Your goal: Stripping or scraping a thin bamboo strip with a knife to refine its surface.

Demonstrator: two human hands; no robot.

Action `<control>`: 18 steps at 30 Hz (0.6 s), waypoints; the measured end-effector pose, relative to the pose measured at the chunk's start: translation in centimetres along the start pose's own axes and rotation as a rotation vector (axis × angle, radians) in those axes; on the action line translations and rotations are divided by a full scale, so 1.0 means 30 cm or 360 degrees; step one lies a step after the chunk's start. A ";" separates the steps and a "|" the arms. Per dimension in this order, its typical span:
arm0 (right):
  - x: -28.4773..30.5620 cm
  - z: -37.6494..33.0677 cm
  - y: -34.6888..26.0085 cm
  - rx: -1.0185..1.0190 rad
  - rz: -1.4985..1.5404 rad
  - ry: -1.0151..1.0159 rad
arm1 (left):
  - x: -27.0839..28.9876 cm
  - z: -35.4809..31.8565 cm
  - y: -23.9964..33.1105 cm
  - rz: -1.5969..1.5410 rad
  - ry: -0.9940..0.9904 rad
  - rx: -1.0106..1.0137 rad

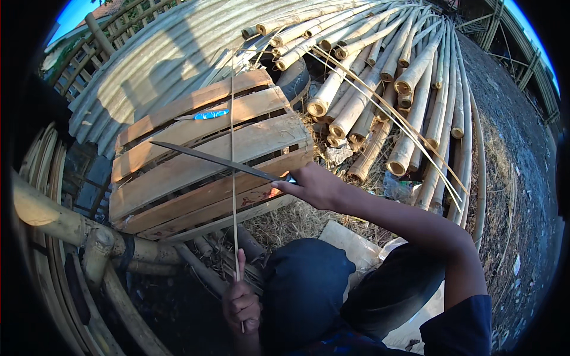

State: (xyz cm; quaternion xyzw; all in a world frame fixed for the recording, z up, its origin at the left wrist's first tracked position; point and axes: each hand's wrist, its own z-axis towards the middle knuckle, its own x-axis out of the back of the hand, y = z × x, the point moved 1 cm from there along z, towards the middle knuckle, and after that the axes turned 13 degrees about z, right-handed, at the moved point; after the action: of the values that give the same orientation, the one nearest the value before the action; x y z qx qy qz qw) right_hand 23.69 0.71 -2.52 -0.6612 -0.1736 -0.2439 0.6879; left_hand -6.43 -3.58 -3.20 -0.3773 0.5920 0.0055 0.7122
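Note:
My right hand grips the handle of a long-bladed knife, its blade pointing left over the wooden slats. My left hand is wrapped round the lower end of a thin bamboo strip, its thumb laid up along it. From there the strip runs away from me across the slatted wooden crate. Blade and strip cross above the crate; whether they touch is hard to tell. A smaller knife with a blue handle lies on the far slats.
Cut bamboo poles are heaped at the far right, with long split strips lying over them. A corrugated sheet spreads behind the crate. At the left stands a bamboo frame beside upright split lengths. A tyre sits behind the crate.

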 end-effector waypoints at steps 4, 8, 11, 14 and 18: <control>-0.040 -0.075 -0.132 0.0178 -0.0578 -0.0562 | -0.007 0.006 0.002 -0.0061 -0.0005 -0.0119; -0.030 -0.018 -0.083 0.0206 -0.0320 -0.0292 | -0.014 -0.041 -0.013 -0.0115 -0.0010 0.0002; -0.014 -0.006 -0.120 -0.0219 -0.0199 -0.0344 | -0.003 -0.021 -0.022 -0.0065 -0.0019 0.0017; -0.063 -0.066 -0.180 0.0158 -0.0594 -0.0651 | -0.002 0.005 -0.020 -0.0007 -0.0017 0.0012; -0.022 -0.016 -0.149 0.0002 -0.0115 -0.0447 | -0.016 0.006 -0.022 0.0033 -0.0006 -0.0011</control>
State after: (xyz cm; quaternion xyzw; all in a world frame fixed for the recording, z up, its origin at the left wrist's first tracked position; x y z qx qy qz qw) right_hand 20.57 0.28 0.76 -0.6818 -0.2919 -0.1735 0.6480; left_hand -6.13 -3.75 -2.44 -0.3736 0.5944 0.0156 0.7120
